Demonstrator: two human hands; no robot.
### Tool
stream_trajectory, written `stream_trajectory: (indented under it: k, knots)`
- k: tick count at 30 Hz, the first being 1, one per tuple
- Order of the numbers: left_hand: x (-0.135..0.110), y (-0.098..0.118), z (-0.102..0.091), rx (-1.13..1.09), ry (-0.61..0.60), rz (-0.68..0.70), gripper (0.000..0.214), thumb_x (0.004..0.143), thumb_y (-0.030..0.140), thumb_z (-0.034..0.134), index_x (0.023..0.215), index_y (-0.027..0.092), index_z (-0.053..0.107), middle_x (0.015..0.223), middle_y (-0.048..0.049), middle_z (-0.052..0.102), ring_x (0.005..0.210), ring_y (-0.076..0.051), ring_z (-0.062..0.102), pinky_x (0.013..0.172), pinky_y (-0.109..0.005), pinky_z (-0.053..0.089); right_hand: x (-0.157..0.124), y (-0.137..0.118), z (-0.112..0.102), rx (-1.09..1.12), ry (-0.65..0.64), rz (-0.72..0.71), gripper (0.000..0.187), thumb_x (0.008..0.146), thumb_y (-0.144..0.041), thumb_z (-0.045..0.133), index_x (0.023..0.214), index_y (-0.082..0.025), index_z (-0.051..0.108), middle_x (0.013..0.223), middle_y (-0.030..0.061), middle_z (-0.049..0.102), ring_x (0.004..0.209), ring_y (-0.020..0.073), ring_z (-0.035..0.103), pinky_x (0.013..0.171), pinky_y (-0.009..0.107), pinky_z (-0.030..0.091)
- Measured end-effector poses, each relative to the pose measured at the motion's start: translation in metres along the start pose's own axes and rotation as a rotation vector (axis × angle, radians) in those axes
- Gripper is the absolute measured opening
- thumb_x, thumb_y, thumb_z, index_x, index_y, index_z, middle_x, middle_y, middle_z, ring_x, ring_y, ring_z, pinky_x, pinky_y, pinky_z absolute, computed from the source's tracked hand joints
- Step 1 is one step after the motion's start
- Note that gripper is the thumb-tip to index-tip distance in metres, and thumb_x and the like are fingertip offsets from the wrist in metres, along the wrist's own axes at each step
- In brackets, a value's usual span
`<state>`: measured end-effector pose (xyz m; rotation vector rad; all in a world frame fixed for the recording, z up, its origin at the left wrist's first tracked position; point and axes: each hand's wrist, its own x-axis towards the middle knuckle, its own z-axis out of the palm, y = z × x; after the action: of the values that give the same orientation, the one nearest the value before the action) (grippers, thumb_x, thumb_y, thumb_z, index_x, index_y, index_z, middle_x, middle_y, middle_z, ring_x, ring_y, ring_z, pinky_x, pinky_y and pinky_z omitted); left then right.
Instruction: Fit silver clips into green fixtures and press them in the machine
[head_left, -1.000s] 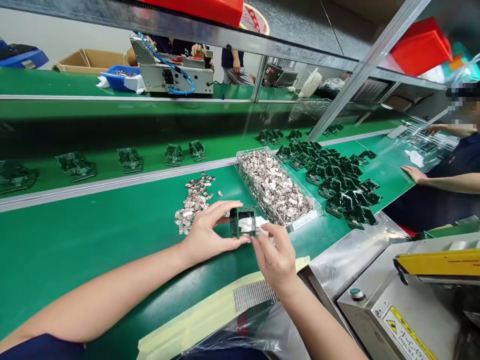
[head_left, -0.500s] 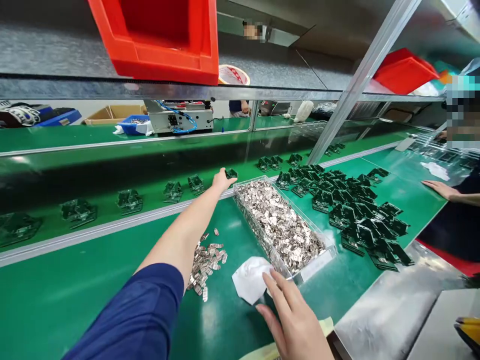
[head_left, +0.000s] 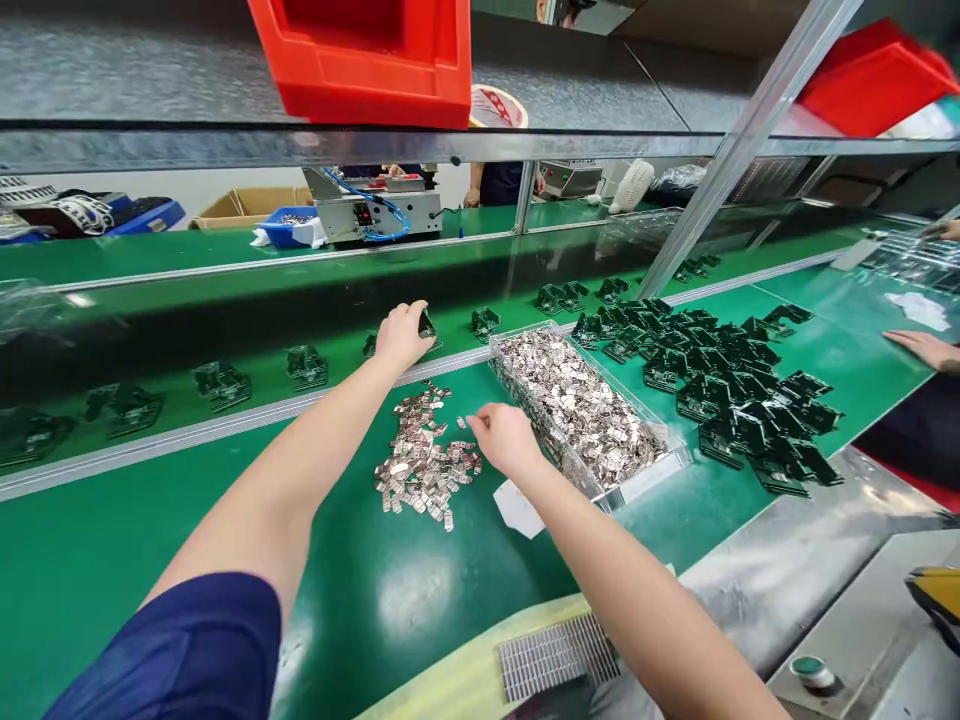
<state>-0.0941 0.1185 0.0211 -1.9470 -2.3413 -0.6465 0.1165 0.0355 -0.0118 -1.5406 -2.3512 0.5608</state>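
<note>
My left hand [head_left: 401, 335] reaches out to the moving belt [head_left: 225, 330], its fingers curled over a dark green plastic part [head_left: 428, 325]. Closer to me, my right hand [head_left: 504, 437] hovers, fingers bent down in a pinch, at the right edge of a loose heap of small metal clips [head_left: 424, 465]. What those fingers hold, if anything, is hidden. Just right of that hand stands a clear tray [head_left: 645, 478] full of the same clips. A white cloth [head_left: 521, 507] lies under my right wrist.
A big pile of green parts [head_left: 727, 385] lies right of the tray, and more ride the belt [head_left: 306, 366]. A co-worker's hand [head_left: 924, 348] rests at the right. A metal machine with a green button [head_left: 807, 668] sits lower right. Red bins [head_left: 375, 55] stand on the shelf above.
My left hand has drawn back along the belt onto another green part. My right hand has left the white cloth and moved forward to the clip heap.
</note>
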Motion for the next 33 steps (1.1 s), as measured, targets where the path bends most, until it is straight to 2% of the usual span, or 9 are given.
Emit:
stream_trajectory:
  k: [3, 6, 10, 13, 16, 19, 23, 26, 33]
  knots:
    - [-0.072, -0.024, -0.038, -0.063, 0.073, 0.142, 0.066, 0.078, 0.037, 0.069, 0.138, 0.022, 0.046, 0.127, -0.0100, 0.059, 0.120, -0.029, 0.055, 0.101, -0.036, 0.045, 0.029, -0.006, 0.019, -0.027, -0.021, 0.048, 0.016, 0.088, -0.027, 0.067, 0.089, -0.012, 0.071, 0.089, 0.0148, 0.072, 0.086, 0.0261, 0.068, 0.073, 0.031, 0.049]
    - [-0.173, -0.067, -0.063, -0.116, 0.030, 0.208, 0.063, 0.075, 0.044, 0.071, 0.131, 0.023, 0.052, 0.120, -0.0087, 0.064, 0.110, -0.030, 0.062, 0.094, -0.039, 0.051, 0.040, -0.007, 0.032, -0.029, -0.048, 0.055, 0.005, 0.085, -0.018, 0.069, 0.088, -0.013, 0.070, 0.092, 0.0107, 0.072, 0.089, 0.0228, 0.067, 0.078, 0.032, 0.050]
    - [-0.290, -0.102, -0.064, -0.161, -0.082, 0.042, 0.062, 0.076, 0.047, 0.070, 0.131, 0.028, 0.050, 0.113, -0.0072, 0.067, 0.103, -0.029, 0.067, 0.087, -0.041, 0.056, 0.042, -0.013, 0.029, 0.010, -0.052, 0.029, 0.006, 0.080, -0.009, 0.069, 0.076, -0.014, 0.069, 0.082, 0.0075, 0.072, 0.085, 0.0213, 0.067, 0.078, 0.031, 0.048]
    - [-0.333, -0.106, -0.050, -0.265, -0.005, -0.106, 0.095, 0.069, 0.048, 0.077, 0.147, 0.028, 0.026, 0.141, -0.0139, 0.050, 0.124, -0.032, 0.057, 0.099, -0.048, 0.051, 0.022, -0.020, 0.015, 0.085, -0.007, -0.011, 0.011, 0.083, -0.010, 0.063, 0.079, -0.016, 0.071, 0.079, 0.0068, 0.071, 0.080, 0.0203, 0.067, 0.073, 0.028, 0.047]
    - [-0.345, -0.107, -0.041, -0.321, 0.003, -0.192, 0.118, 0.064, 0.047, 0.081, 0.152, 0.026, 0.005, 0.152, -0.0190, 0.037, 0.139, -0.037, 0.040, 0.108, -0.056, 0.041, -0.025, -0.027, 0.001, 0.202, 0.058, -0.069, 0.016, 0.090, -0.022, 0.056, 0.090, -0.019, 0.072, 0.085, 0.0043, 0.072, 0.080, 0.0178, 0.066, 0.070, 0.027, 0.049]
    - [-0.343, -0.103, -0.040, -0.329, -0.106, -0.237, 0.101, 0.065, 0.040, 0.080, 0.146, 0.026, 0.022, 0.138, -0.0160, 0.054, 0.132, -0.038, 0.048, 0.106, -0.058, 0.041, -0.091, -0.030, -0.003, 0.490, 0.197, -0.184, 0.016, 0.085, -0.034, 0.064, 0.084, -0.022, 0.074, 0.084, 0.0043, 0.071, 0.079, 0.0196, 0.064, 0.067, 0.029, 0.050]
    - [-0.335, -0.074, -0.047, -0.554, -0.117, -0.265, 0.088, 0.067, 0.034, 0.079, 0.139, 0.025, 0.030, 0.119, -0.0107, 0.065, 0.104, -0.029, 0.068, 0.090, -0.046, 0.056, -0.162, -0.034, 0.011, 0.852, 0.084, -0.047, 0.016, 0.082, -0.036, 0.070, 0.084, -0.021, 0.073, 0.070, 0.0023, 0.069, 0.062, 0.0170, 0.062, 0.058, 0.028, 0.051]
    - [-0.327, -0.033, -0.047, -0.784, -0.124, -0.168, 0.095, 0.063, 0.034, 0.083, 0.139, 0.026, 0.027, 0.117, -0.0094, 0.063, 0.097, -0.024, 0.069, 0.079, -0.038, 0.060, -0.187, -0.037, 0.024, 1.022, 0.067, 0.069, 0.018, 0.081, -0.038, 0.072, 0.080, -0.020, 0.070, 0.067, 0.0024, 0.067, 0.063, 0.0172, 0.063, 0.058, 0.028, 0.052]
    - [-0.317, 0.050, -0.027, -1.092, -0.209, -0.017, 0.065, 0.061, 0.036, 0.085, 0.112, 0.025, 0.046, 0.099, -0.0030, 0.063, 0.083, -0.018, 0.066, 0.067, -0.029, 0.059, -0.210, -0.022, 0.021, 0.927, 0.370, 0.065, 0.015, 0.083, -0.033, 0.070, 0.077, -0.019, 0.071, 0.102, 0.0101, 0.060, 0.093, 0.0204, 0.061, 0.073, 0.029, 0.053]
